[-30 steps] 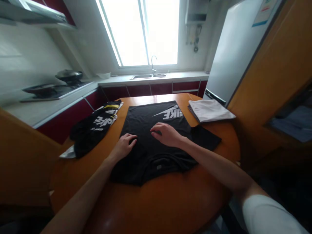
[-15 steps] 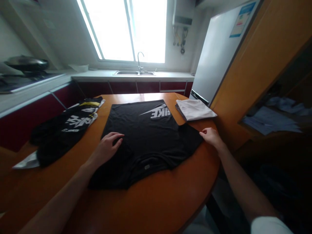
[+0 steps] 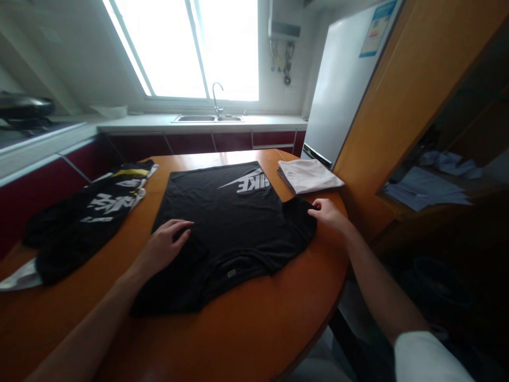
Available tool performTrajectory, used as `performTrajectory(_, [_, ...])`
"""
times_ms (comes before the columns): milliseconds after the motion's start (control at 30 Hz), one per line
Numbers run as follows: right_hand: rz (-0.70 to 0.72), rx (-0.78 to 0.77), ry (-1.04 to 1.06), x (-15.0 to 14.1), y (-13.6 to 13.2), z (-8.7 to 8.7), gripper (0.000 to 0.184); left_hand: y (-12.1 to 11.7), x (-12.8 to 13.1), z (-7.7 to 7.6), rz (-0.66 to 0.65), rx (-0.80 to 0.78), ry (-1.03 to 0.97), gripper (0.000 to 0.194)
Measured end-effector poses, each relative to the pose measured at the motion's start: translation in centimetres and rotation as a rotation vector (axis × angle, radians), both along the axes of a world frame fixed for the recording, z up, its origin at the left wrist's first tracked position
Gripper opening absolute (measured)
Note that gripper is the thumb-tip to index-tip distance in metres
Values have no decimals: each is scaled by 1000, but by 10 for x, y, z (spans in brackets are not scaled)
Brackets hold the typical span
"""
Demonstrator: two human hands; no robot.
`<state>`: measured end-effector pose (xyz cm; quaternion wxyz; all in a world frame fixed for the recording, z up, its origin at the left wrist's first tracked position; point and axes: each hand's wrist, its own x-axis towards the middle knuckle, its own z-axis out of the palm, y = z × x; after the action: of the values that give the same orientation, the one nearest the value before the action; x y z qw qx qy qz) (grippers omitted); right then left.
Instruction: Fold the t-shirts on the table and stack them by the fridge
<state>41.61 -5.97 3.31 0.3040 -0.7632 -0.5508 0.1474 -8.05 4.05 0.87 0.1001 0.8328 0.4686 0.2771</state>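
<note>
A black T-shirt (image 3: 222, 223) lies spread on the wooden table, its collar towards me and a white printed logo near the far right edge. My right hand (image 3: 326, 213) pinches the end of the right-side sleeve, which is slightly bunched and lifted. On the shirt's left part rests my left hand (image 3: 167, 241), fingers loosely stretched and thumb apart, gripping nothing.
Dark clothes with white print and a yellow band (image 3: 95, 212) lie loose at the table's left. A folded white cloth pile (image 3: 310, 176) sits at the back right. Beyond the wooden table (image 3: 254, 334) are a sink (image 3: 196, 119) and a fridge (image 3: 342, 79).
My right hand has drawn the sleeve end inward to the left, and the sleeve now looks more gathered. My left hand stays on the shirt. The view has turned slightly right.
</note>
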Motion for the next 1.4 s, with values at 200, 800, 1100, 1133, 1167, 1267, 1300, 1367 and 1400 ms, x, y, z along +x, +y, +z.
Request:
performTrajectory(200, [471, 81, 352, -71, 18, 31, 23, 0, 0, -1, -7, -15, 17, 48])
performTrajectory(800, [465, 234, 115, -47, 107, -27, 20, -26, 15, 16, -181, 42, 26, 40])
performTrajectory(1100, [543, 207, -71, -48, 114, -42, 9, -78, 127, 50, -642, 63, 328, 29])
performTrajectory(1133, [528, 207, -94, -48, 115, -44, 10, -76, 139, 47, -651, 91, 350, 29])
performTrajectory(1167, [513, 208, -113, -49, 115, -46, 10, -72, 149, 44, -655, 117, 373, 28])
performTrajectory(1267, [482, 213, -149, -51, 116, -49, 10, -59, 171, 32, -668, 168, 448, 26])
performTrajectory(1300, [477, 214, -153, -51, 116, -49, 10, -56, 175, 29, -680, 182, 474, 24])
performTrajectory(1367, [471, 214, -154, -52, 116, -49, 9, -52, 180, 28, -702, 213, 523, 23])
performTrajectory(1400, [470, 213, -156, -52, 116, -49, 9, -51, 181, 28, -708, 230, 542, 23])
